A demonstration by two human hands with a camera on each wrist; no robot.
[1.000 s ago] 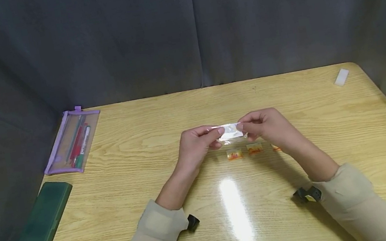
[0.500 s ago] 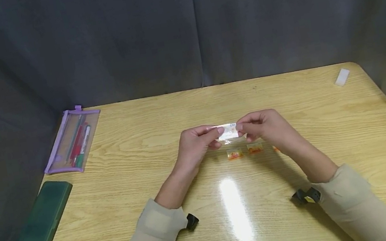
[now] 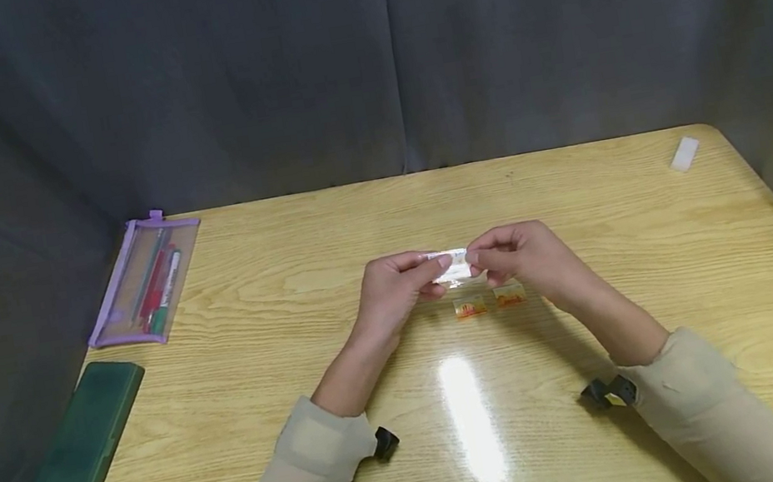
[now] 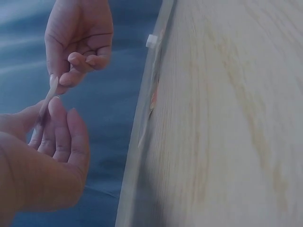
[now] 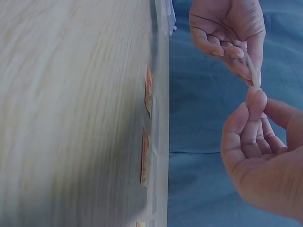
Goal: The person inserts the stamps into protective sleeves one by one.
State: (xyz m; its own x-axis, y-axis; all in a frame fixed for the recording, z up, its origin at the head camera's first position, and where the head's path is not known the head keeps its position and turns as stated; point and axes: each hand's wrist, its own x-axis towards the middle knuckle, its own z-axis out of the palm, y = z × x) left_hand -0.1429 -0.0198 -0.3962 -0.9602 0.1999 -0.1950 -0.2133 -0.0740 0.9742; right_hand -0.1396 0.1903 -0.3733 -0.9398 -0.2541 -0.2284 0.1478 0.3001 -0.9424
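A small shiny white packet (image 3: pixel 459 265), with a strip of clear film under it, is held above the table in the head view. My left hand (image 3: pixel 391 295) pinches its left end between thumb and fingers. At the other end, the thumb and forefinger of my right hand (image 3: pixel 530 262) pinch it. Both wrist views show the packet (image 4: pixel 46 106) nearly edge-on as a thin pale strip, so its faces are hidden there. Below the hands, two small orange-and-yellow sachets, a left one (image 3: pixel 470 309) and a right one (image 3: pixel 510 295), lie side by side on the table.
A purple-edged mesh pouch (image 3: pixel 129 294) with pens lies at the table's far left. Nearer along that edge is a dark green case (image 3: pixel 79 458). A small white block (image 3: pixel 685 154) sits at the far right corner. Dark curtains (image 3: pixel 241 87) surround the table (image 3: pixel 280 241).
My right hand has shifted slightly left, closer to the left hand, and less of the packet shows between them. A third orange sachet near the right wrist has become hidden.
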